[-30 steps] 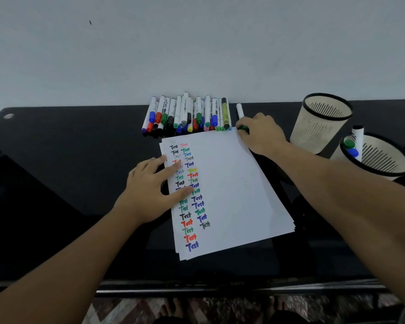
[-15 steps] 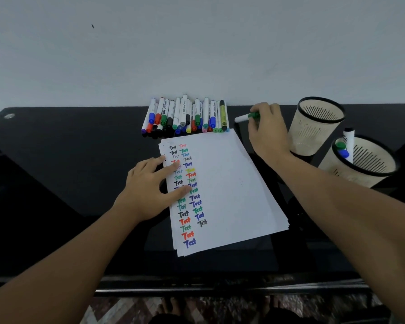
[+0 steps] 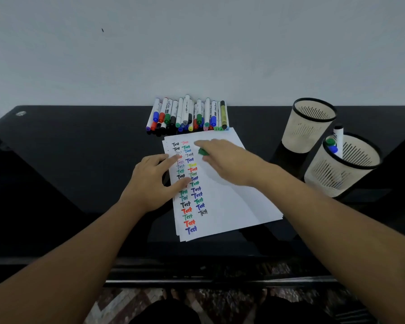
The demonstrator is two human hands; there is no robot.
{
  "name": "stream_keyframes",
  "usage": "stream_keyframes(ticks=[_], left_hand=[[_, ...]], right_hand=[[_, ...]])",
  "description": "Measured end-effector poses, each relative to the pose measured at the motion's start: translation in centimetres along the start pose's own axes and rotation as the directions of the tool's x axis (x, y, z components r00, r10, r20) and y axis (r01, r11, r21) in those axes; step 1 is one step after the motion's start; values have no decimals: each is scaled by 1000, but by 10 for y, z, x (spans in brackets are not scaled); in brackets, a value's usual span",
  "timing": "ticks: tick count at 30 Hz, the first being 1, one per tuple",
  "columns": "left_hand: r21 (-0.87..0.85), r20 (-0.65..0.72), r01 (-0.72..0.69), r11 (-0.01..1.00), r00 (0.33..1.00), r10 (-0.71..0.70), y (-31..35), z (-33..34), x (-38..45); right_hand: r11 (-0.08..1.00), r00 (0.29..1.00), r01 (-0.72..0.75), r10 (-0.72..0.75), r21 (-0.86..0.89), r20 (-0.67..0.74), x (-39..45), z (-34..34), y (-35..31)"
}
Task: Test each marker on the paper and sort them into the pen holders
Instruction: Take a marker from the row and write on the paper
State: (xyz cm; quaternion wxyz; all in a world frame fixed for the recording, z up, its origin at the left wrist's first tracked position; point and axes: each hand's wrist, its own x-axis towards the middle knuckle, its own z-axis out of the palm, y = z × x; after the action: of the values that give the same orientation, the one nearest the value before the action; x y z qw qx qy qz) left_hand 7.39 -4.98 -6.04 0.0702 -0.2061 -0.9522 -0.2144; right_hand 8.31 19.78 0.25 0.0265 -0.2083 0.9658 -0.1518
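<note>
Right hand has carried the green marker from the table edge beside the marker row to the top of the paper, fingers closed around it (mostly hidden; only the green end shows, motion-blurred). Left hand stays flat and open, pinning the sheet beside the "Test" columns. Near pen holder holds three markers; far pen holder looks empty. Judgement: uncapping and writing come next, cap apparently still on.
</note>
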Motion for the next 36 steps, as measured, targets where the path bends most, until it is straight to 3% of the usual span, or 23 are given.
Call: stream_keyframes(ticks=[3,7,13,28,32,36], left_hand=[[5,-47,-65,998,997,65,1,0,-3],[1,-86,-108,994,990,107,3,0,-5],[8,-131,-175,985,976,174,4,-1,-7],[80,-171,-331,940,925,340,0,2,-6],[76,-165,-305,949,935,314,0,2,-5],[36,-154,-207,978,966,210,1,1,-6]], right_hand=[[996,993,-85,84,9,79,-3,10,-8],[985,1000,-8,13,-173,28,-2,21,-10],[996,996,-38,45,-82,82,-2,26,-12],[938,996,30,-1,-345,84,3,21,-20],[966,997,4,14,-259,70,-1,18,-23],[990,993,-115,114,85,23,-19,12,-22]])
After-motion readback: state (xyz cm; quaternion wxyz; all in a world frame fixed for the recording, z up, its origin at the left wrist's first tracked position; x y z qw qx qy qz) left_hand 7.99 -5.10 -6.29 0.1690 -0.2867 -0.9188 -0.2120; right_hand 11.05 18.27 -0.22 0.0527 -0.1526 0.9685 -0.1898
